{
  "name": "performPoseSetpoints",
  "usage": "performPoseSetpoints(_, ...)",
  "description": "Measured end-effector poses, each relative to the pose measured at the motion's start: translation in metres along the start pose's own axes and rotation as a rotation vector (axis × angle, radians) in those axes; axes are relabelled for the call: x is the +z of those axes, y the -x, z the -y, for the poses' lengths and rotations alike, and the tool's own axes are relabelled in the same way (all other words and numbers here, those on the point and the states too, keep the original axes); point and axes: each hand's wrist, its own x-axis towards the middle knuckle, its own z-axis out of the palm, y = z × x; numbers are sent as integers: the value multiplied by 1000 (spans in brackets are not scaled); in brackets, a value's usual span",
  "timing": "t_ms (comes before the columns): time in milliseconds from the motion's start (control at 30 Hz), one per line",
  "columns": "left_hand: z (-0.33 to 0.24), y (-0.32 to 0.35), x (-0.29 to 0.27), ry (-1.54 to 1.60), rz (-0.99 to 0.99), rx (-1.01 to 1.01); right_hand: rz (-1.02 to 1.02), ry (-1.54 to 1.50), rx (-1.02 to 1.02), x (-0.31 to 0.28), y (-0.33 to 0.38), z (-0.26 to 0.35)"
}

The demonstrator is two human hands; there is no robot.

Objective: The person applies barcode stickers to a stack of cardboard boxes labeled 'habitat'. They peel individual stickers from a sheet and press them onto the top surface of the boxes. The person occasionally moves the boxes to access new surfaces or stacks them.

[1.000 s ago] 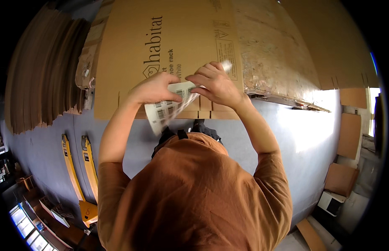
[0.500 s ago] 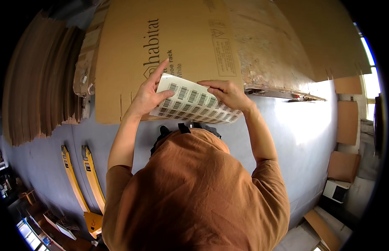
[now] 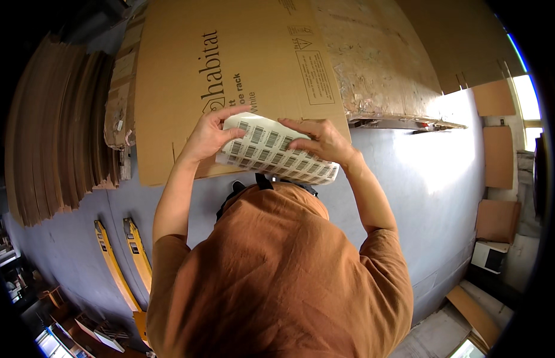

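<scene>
White barcode-label sheet [image 3: 271,139], curled a second ago, now spread | my left fingers [image 3: 231,135] pinch its corner, right fingers [image 3: 298,125] its upper edge | over cardboard carton's [image 3: 170,77] near edge | labels [image 3: 258,135] look reachable

Label sheet [image 3: 270,145]: white, rows of black barcodes, over the near edge of the cardboard [image 3: 259,53]. Cardboard: tan, big black lettering mid-face, black line icons and a thin black-outlined text box by its right edge. Worktop [image 3: 379,59]: mottled brown. Stack [image 3: 57,131] past its left edge: darker brown, striped by sheet edges. Shirt [image 3: 283,256]: plain rust-brown. Floor [image 3: 402,221]: blue-grey, white glare patch. Pallet jack [image 3: 115,262]: yellow.
</scene>
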Motion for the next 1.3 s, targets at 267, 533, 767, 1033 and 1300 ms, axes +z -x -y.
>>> performPoseSetpoints(267,14,-6,-4,-310,-36,-105,244,100,150,-4,3,-11)
performPoseSetpoints(533,49,-23,30,274,-92,-62,277,47,448,-42,12,-29)
performPoseSetpoints(767,87,-59,80,217,-286,-76,-188,414,15,-11,-26,-45)
performPoseSetpoints(1033,101,-83,96,223,-533,-89,-394,447,-20,11,-39,-77)
performPoseSetpoints(1300,136,-101,106,204,-632,-48,-271,498,-17,3,-41,-105)
